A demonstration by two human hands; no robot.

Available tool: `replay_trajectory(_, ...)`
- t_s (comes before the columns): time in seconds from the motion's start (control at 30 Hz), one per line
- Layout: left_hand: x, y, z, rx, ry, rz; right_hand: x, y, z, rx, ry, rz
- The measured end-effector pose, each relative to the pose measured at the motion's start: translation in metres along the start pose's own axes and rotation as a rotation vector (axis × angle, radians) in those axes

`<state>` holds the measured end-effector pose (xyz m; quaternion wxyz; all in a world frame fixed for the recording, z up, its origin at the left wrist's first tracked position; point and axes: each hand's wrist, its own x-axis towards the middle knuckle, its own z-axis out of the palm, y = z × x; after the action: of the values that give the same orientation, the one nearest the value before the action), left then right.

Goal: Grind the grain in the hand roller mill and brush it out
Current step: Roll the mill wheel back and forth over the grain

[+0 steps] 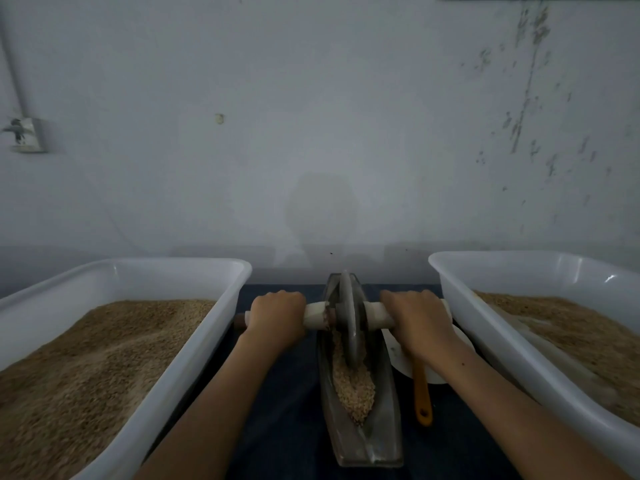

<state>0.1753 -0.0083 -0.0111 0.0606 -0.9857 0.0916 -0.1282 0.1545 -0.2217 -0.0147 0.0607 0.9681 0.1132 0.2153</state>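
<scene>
Head view. The grinding wheel (348,318) is seen standing upright in the boat-shaped trough (360,403), midway between the two hands. The left hand (277,315) is curled round the left handle (316,315) of the axle; the right hand (417,318) is wrapped round the right handle (375,315). Grain (355,386) lies in the trough, nearer the person than both hands.

The wheel is judged heavy and rigid, likely stone or metal; an even hold on both handles is advised so that it is not tipped sideways. The grain is judged loose and easily spilled.

An orange-handled tool (422,393), possibly the brush, lies just below the right hand on a white dish (396,351). Grain-filled tubs (194,268) flank both hands on the tabletop (287,403).
</scene>
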Motion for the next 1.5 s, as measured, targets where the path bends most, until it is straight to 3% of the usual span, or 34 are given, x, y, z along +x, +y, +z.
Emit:
replay_trajectory(0.23, 0.002, -0.006, -0.007, -0.131, -0.358, 0.029, 0.004, 0.000, -0.024, -0.061, -0.368, -0.030)
replay_trajectory(0.33, 0.002, -0.007, -0.008, -0.157, -0.375, 0.039, 0.004, 0.000, -0.027, -0.072, -0.426, -0.033)
replay_trajectory(0.5, 0.000, -0.003, -0.005, -0.097, -0.213, 0.029, 0.005, -0.002, -0.018, -0.040, -0.299, -0.003)
replay_trajectory(0.63, -0.002, 0.002, -0.001, -0.038, -0.001, 0.016, -0.001, 0.000, -0.003, 0.001, -0.037, -0.003)
replay_trajectory(0.73, -0.001, 0.002, -0.001, -0.029, 0.012, 0.010, -0.001, 0.000, -0.003, 0.022, -0.050, -0.021)
replay_trajectory(0.83, -0.001, 0.001, -0.003, -0.015, -0.061, 0.026, 0.001, 0.000, -0.012, 0.016, -0.149, -0.012)
replay_trajectory(1.0, 0.001, -0.004, -0.009, -0.132, -0.354, 0.028, 0.009, 0.000, -0.027, -0.051, -0.410, -0.055)
replay_trajectory(1.07, 0.002, -0.004, -0.010, -0.145, -0.398, 0.036, 0.007, 0.001, -0.027, -0.026, -0.436, -0.063)
replay_trajectory(1.27, -0.001, 0.002, -0.013, -0.031, -0.235, 0.037, 0.003, 0.003, -0.019, 0.048, -0.368, -0.023)
replay_trajectory(1.5, -0.001, 0.000, -0.002, -0.078, -0.094, 0.014, -0.001, -0.005, -0.001, -0.012, 0.022, -0.024)
